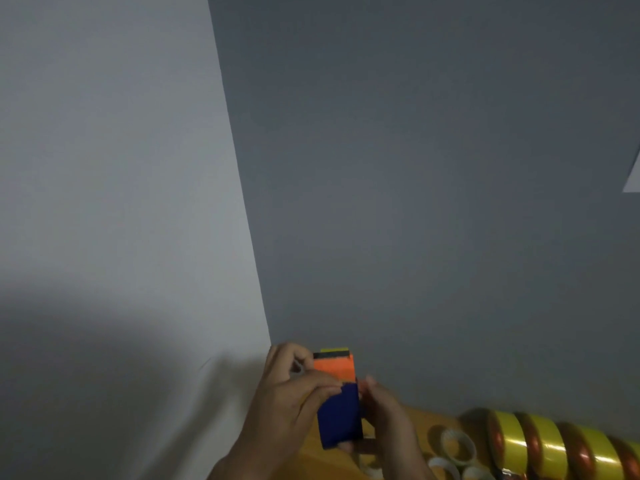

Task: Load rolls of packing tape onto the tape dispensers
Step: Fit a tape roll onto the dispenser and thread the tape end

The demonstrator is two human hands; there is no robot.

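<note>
Both hands hold the tape dispenser (pixel 337 403) up near the wall corner — left hand (pixel 294 393) with fingers curled round its orange-and-blue body, right hand (pixel 384 410) gripping the other side; yellow tape rolls (pixel 550 445) lie in a row on the table (pixel 415 420), lower right — empty cores (pixel 457 445) beside them

Dispenser (pixel 337 400): looks plastic, orange upper part and dark blue lower part, both matt, smooth
Tape rolls (pixel 554 445): yellow film, glossy, bright highlights; copper-brown sides also shiny
Empty cores (pixel 457 445): pale, dull, cardboard-like
Tabletop (pixel 420 419): orange-brown, smooth, material unclear
Walls (pixel 415 168): flat grey, matt, even
Cloth (pixel 104 393) at left: white, matt, faint creases
</note>
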